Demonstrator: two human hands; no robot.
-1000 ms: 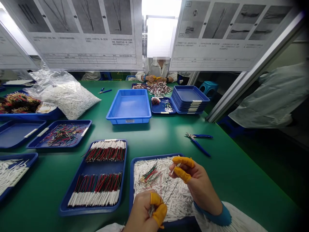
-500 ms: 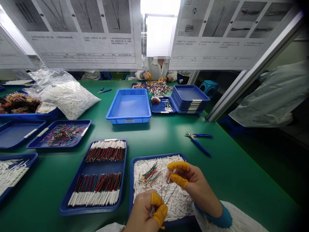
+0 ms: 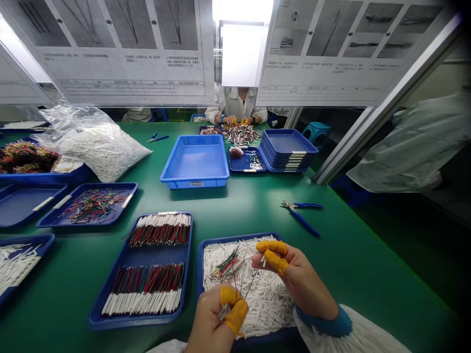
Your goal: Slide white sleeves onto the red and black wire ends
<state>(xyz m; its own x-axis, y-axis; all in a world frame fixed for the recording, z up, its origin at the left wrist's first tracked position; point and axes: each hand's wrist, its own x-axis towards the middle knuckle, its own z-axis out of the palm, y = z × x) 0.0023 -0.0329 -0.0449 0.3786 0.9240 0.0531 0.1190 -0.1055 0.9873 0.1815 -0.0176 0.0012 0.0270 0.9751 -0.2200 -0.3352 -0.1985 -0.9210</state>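
My left hand (image 3: 221,314), with yellow finger covers, pinches a few thin wires (image 3: 236,280), red and dark, that fan upward from its fingertips. My right hand (image 3: 290,269) is closed at the fingertips on a small white tube (image 3: 264,261), close to the upper ends of the wires. Both hands are over a blue tray (image 3: 200,274) full of white tubes (image 3: 272,304). A loose bunch of red, green and black wires (image 3: 228,264) lies on those tubes. Left of it, another blue tray (image 3: 138,253) holds two rows of wires with white tubes on them.
Blue-handled cutters (image 3: 303,218) lie to the right. Behind are a large blue bin (image 3: 196,159), stacked trays (image 3: 289,147) and a bag of white tubes (image 3: 106,147). More trays (image 3: 88,203) stand at left. A person (image 3: 239,108) works across the table.
My left hand has moved slightly left and down with the wires, which now spread more. My right hand has shifted little, and the white tube shows more clearly. Across the table, the person's hands are closer together.
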